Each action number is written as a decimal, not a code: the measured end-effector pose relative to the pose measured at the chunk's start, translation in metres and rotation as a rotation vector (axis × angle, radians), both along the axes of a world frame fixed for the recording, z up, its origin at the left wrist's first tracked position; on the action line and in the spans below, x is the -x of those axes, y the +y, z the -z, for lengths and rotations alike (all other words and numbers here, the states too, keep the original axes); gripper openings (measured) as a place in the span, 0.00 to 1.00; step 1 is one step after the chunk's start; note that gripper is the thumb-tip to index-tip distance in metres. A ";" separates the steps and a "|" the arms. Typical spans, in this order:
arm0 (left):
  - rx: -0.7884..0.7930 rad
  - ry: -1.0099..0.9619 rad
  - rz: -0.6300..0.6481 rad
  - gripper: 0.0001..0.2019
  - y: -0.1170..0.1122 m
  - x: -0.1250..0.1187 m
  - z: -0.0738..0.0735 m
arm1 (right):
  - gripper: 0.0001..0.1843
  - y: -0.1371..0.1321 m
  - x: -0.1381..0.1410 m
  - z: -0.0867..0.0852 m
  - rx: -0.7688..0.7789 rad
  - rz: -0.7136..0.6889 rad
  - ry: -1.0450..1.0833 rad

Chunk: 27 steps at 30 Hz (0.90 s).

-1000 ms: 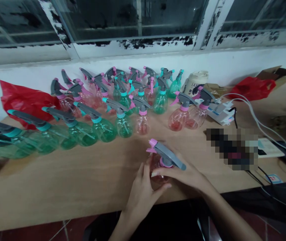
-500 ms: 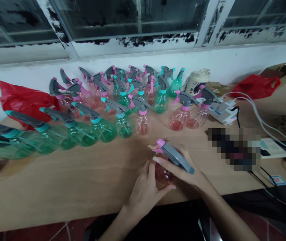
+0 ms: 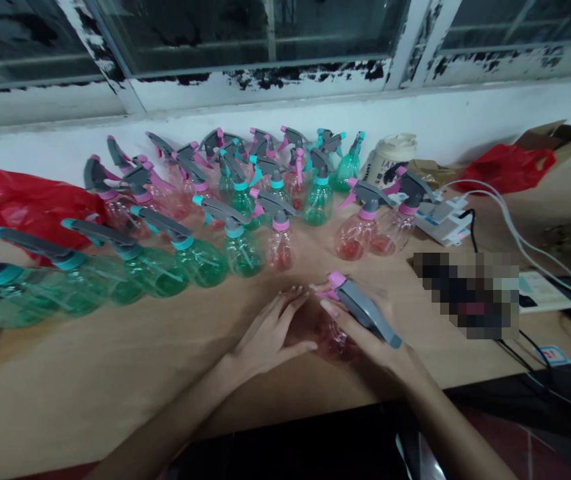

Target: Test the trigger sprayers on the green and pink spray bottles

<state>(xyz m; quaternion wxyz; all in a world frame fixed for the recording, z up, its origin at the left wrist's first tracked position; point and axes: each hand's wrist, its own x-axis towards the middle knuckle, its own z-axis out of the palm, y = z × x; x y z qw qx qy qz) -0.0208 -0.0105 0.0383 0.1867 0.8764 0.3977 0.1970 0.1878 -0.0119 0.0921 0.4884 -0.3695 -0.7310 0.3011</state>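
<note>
Clasping a rounded, see-through pink spray bottle (image 3: 364,309)

Beyond the hands, far left, sags a crumpled red plastic bag (image 3: 30,207); nearer, glossy green bottles (image 3: 203,263) bulge. The left hand (image 3: 268,330) spreads loosely beside the spray bottle. The right hand (image 3: 373,340) wraps its neck, under the smooth grey trigger head.

Clear, glossy plastic was seen in the pink spray bottle (image 3: 334,343) near the front edge of the table (image 3: 130,380), itself smooth and wood-like. Thin, crinkled plastic was shown by the red bag (image 3: 30,203) near the back edge, at left.
</note>
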 end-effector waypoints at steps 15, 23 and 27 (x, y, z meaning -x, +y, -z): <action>-0.144 0.279 -0.079 0.31 0.010 -0.006 0.023 | 0.11 0.004 -0.009 0.013 0.110 0.071 0.011; -0.122 0.247 -0.064 0.29 0.010 -0.005 0.020 | 0.11 0.007 -0.016 0.009 0.215 -0.017 0.017; -0.089 0.209 -0.094 0.30 0.009 -0.005 0.017 | 0.12 0.009 -0.016 0.008 0.182 -0.002 -0.003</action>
